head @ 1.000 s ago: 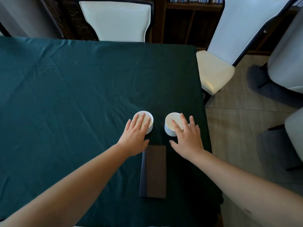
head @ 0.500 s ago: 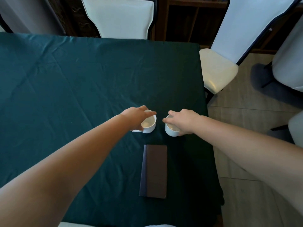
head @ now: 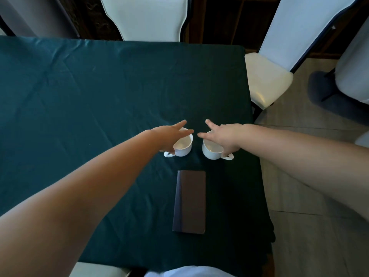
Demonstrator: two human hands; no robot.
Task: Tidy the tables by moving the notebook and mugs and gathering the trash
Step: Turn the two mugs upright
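Two white mugs stand side by side on the dark green tablecloth (head: 79,96). My left hand (head: 169,134) lies over the rim of the left mug (head: 184,145), fingers stretched forward and apart, thumb down by the mug's handle. My right hand (head: 223,134) mirrors it over the right mug (head: 211,150), fingers spread, thumb near that handle. Both mugs look empty. A dark brown notebook (head: 190,200) lies closed just in front of the mugs, touched by neither hand. No trash is in sight.
The table's right edge runs close to the right mug, with tiled floor (head: 311,176) beyond. White chairs stand at the far side (head: 145,17) and at the right (head: 267,80), another at the far right (head: 353,66). A pale seat (head: 99,270) shows at the near edge.
Both hands went from flat on the mugs to curled around them, and now their fingers have spread open and point forward. The mugs' handles now show, turned outward toward me.
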